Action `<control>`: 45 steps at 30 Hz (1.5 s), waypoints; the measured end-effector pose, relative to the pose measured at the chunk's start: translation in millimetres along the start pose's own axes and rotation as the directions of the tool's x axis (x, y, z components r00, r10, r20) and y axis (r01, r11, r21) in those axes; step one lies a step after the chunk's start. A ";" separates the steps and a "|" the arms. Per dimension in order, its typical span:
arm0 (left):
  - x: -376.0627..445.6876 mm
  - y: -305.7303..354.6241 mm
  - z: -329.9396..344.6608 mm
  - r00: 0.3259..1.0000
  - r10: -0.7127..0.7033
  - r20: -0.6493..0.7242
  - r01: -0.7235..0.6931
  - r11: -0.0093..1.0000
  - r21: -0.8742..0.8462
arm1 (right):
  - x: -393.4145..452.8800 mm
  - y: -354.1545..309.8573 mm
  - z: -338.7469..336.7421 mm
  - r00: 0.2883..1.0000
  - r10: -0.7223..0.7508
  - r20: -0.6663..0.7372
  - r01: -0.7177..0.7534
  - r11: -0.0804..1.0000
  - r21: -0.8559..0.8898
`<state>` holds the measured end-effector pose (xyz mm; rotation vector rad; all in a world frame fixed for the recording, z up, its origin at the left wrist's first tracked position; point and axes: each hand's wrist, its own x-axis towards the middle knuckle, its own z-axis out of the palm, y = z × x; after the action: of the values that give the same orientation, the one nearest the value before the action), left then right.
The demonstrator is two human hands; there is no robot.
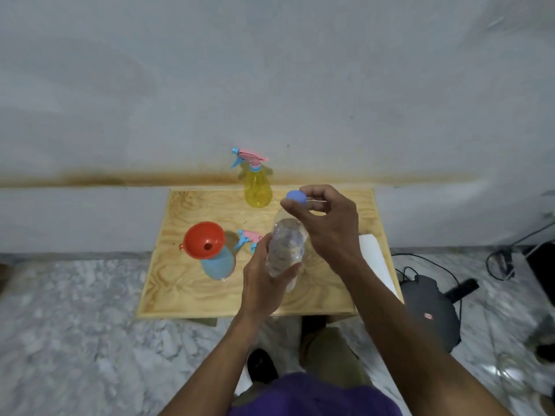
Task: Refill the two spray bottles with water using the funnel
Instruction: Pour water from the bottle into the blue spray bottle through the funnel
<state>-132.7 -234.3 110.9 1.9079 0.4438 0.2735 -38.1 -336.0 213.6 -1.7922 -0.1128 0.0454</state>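
My left hand (264, 283) grips a clear plastic water bottle (286, 247) above the middle of the wooden table (186, 295). My right hand (327, 226) pinches the bottle's blue cap (295, 196) just above and behind its neck. A red funnel (204, 241) sits in the mouth of a blue spray bottle (218, 264) on the left. That bottle's pink and blue spray head (247, 237) lies on the table beside it. A yellow spray bottle (257, 187) with its spray head on stands upright at the back edge.
A white sheet (375, 259) lies at the table's right edge. A grey wall rises right behind the table. On the marble floor to the right are a dark bag (429, 307) and black cables (495, 262).
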 end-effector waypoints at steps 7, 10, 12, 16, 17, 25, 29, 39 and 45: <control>-20.8 -2.9 -9.1 1.000 0.018 -0.014 -0.019 0.999 -0.027 | -8.6 3.0 1.6 0.995 -0.078 0.067 0.083 0.994 -0.067; -25.3 0.4 -10.4 0.999 0.017 -0.029 -0.017 1.000 -0.023 | -7.0 4.5 1.7 0.992 -0.069 0.111 0.077 0.994 -0.075; -27.9 3.2 -12.3 0.999 0.013 -0.044 -0.014 0.999 -0.033 | -8.8 3.6 1.6 0.990 -0.064 0.125 0.072 0.995 -0.062; -27.2 6.0 -13.1 1.000 -0.012 -0.027 0.011 0.999 -0.030 | -8.6 1.5 2.1 0.997 -0.023 0.067 0.023 1.000 0.007; -27.6 6.6 -13.3 0.999 -0.017 -0.028 0.016 0.999 -0.037 | -7.7 2.1 2.6 0.997 -0.033 0.069 0.033 0.999 -0.004; -32.0 1.6 -15.5 0.997 -0.064 -0.035 0.062 0.996 -0.065 | -2.6 8.7 -3.4 0.956 -0.048 0.290 0.060 0.998 -0.033; -30.1 0.6 -17.3 0.997 -0.068 -0.037 0.064 0.994 -0.093 | -5.4 6.9 -2.5 0.963 -0.043 0.266 0.058 0.997 -0.050; -21.9 7.2 -20.6 0.998 -0.049 -0.032 0.046 0.996 -0.079 | 0.1 3.7 -9.6 0.942 -0.052 0.331 0.029 0.997 0.074; -22.6 6.7 -19.8 0.998 -0.051 -0.035 0.048 0.994 -0.094 | -7.2 1.0 -2.7 0.975 -0.080 0.208 0.056 0.991 0.120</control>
<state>-159.7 -229.4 124.9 1.8007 0.4944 0.2923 -44.9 -339.6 213.0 -1.6644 -0.3192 0.1916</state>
